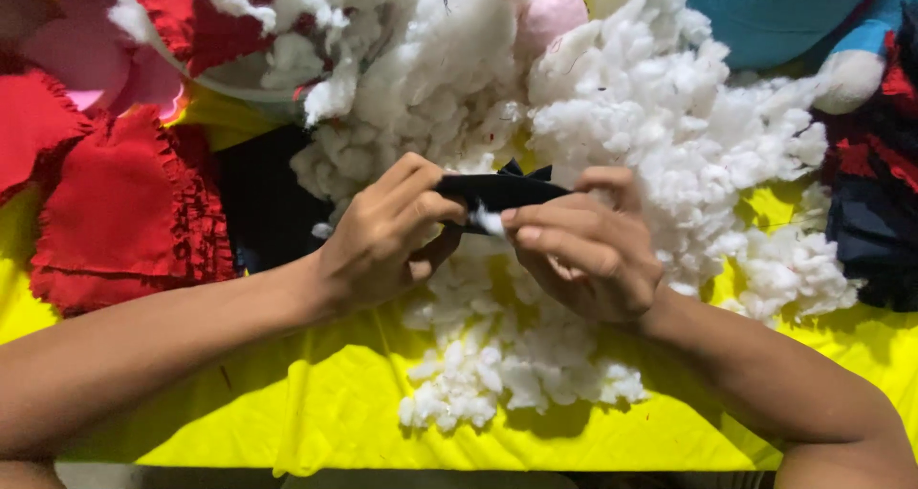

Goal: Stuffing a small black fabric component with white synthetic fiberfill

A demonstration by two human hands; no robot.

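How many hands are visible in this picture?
2: the left hand and right hand, both gripping the black fabric piece above the white stuffing.

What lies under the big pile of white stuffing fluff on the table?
The white stuffing fluff rests on a yellow cloth, which shows all around it. Whatever else sits beneath the heap is covered. Both hands hold a small black fabric piece above it.

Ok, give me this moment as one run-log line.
left hand: holds black fabric piece | right hand: pinches white stuffing at its opening | stuffing pile on yellow cloth
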